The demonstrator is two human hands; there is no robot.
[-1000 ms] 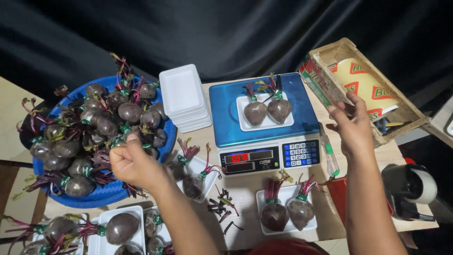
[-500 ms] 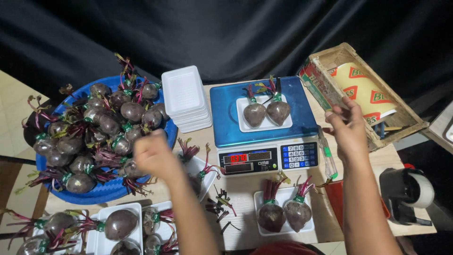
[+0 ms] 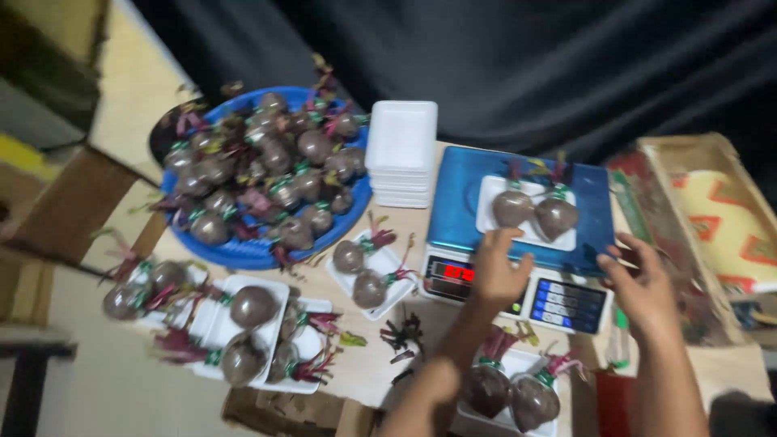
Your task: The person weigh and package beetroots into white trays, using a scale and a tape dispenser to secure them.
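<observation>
**Both hands close in on the scale**

The step in hand looks like weighing: a white foam tray (image 3: 526, 212) with two beetroots (image 3: 534, 214) sits on the blue platform of the electronic scale (image 3: 518, 226), toward its far side. The left hand (image 3: 498, 271) hovers over the scale's front edge, just above the red display, fingers spread and holding nothing. The right hand (image 3: 643, 283) hangs at the scale's right front corner, beside the keypad, fingers loosely curled; it appears empty, though the picture is blurred.

The next move seems to call for a two-sided lift of the loaded tray, kept level so the round beetroots do not roll off its shallow rim.

Room is tight. A stack of empty foam trays (image 3: 401, 150) stands just left of the scale, with a blue basin (image 3: 243, 251) piled with beetroots beyond it. A cardboard box (image 3: 712, 218) crowds the right side. Another filled tray (image 3: 506, 396) lies at the near edge of the bench (image 3: 421, 303), under the forearms, and more filled trays (image 3: 243, 328) overhang the bench's left front corner. The only bare patch is the strip in front of the scale.
</observation>
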